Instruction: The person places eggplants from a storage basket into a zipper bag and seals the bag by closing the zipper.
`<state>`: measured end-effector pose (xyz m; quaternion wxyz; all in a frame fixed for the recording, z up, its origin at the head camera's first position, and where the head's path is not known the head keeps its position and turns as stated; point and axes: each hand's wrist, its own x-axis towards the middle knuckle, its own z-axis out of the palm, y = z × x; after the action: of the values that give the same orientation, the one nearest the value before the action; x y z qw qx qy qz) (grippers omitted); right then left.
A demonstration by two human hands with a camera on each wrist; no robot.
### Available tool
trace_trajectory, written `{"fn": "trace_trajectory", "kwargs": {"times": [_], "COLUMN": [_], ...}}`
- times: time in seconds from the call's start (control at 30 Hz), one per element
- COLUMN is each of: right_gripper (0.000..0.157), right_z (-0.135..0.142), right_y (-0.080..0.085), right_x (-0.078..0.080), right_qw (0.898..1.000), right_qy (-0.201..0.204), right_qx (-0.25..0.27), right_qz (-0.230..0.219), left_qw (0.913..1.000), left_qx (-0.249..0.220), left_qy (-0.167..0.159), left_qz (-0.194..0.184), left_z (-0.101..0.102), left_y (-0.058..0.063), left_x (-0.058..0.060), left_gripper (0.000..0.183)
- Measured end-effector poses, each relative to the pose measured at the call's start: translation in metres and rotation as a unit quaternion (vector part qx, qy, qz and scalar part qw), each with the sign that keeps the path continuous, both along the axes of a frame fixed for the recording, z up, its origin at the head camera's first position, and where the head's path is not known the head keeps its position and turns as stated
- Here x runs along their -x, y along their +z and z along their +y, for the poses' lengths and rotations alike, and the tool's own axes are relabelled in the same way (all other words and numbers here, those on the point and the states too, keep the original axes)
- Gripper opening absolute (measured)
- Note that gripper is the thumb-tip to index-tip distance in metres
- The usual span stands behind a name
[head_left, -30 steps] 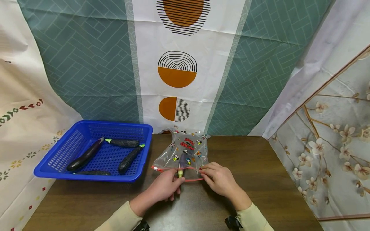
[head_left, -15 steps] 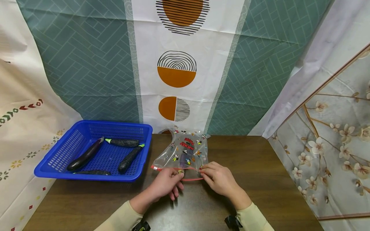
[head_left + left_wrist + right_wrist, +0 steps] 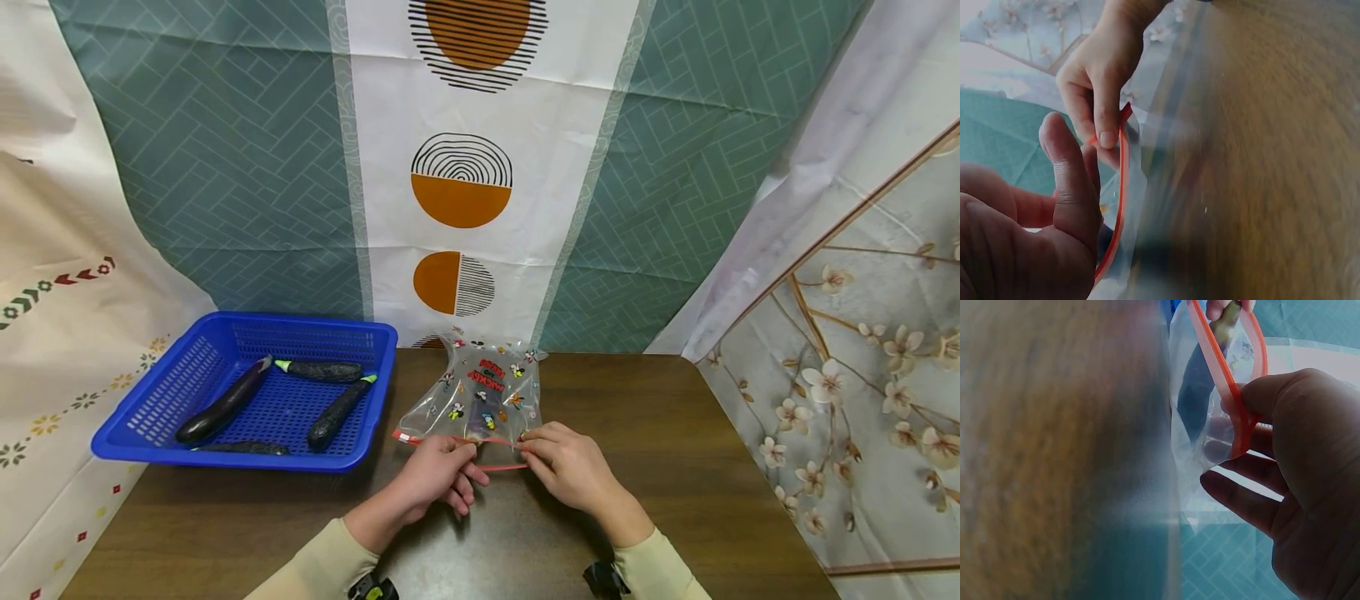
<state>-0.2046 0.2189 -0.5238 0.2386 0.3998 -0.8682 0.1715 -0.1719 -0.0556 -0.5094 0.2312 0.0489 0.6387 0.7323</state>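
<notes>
A clear zip bag (image 3: 491,400) with cartoon prints and a red zip edge lies on the table, its mouth toward me. Inside it is a dark eggplant (image 3: 1194,394), its pale green stem pointing at the mouth. My left hand (image 3: 435,477) is at the left part of the opening; in the right wrist view its fingertips (image 3: 1215,309) sit on both sides of the stem end, pinching it. The other left fingers hang loosely below. My right hand (image 3: 567,464) pinches the right end of the red zip edge (image 3: 1222,375) between thumb and fingers.
Left of the bag stands a blue plastic basket (image 3: 386,350). It holds a long glossy eggplant (image 3: 225,404) and several smaller dark vegetables (image 3: 341,414) with green stems. Brown wooden table (image 3: 637,400) extends to the right. Patterned cloth hangs behind and at both sides.
The eggplant's stem, showing at the mouth a second ago, has gone farther into the bag. My left hand has shifted slightly, its lower fingers spreading. The right hand has stayed in place.
</notes>
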Motion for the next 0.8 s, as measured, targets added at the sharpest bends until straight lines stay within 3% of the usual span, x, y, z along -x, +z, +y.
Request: {"fn": "trace_trajectory", "kwargs": {"times": [0.3,0.8], "right_gripper": [0.014,0.012], "right_z": [-0.001,-0.002], "right_y": [-0.001,0.000], "right_x": [0.000,0.000], "right_qw": [1.000,1.000], "right_qy": [0.007,0.006], "right_qx": [0.003,0.000], "right_qz": [0.002,-0.002], "left_qw": [0.9976,0.9932], "left_qx": [-0.041,-0.065], "left_qy": [0.015,0.029], "left_qz": [-0.053,-0.093], "left_z": [0.008,0.013], "left_y": [-0.002,-0.007], "left_x": [0.001,0.007], "left_gripper": [0.032,0.022]}}
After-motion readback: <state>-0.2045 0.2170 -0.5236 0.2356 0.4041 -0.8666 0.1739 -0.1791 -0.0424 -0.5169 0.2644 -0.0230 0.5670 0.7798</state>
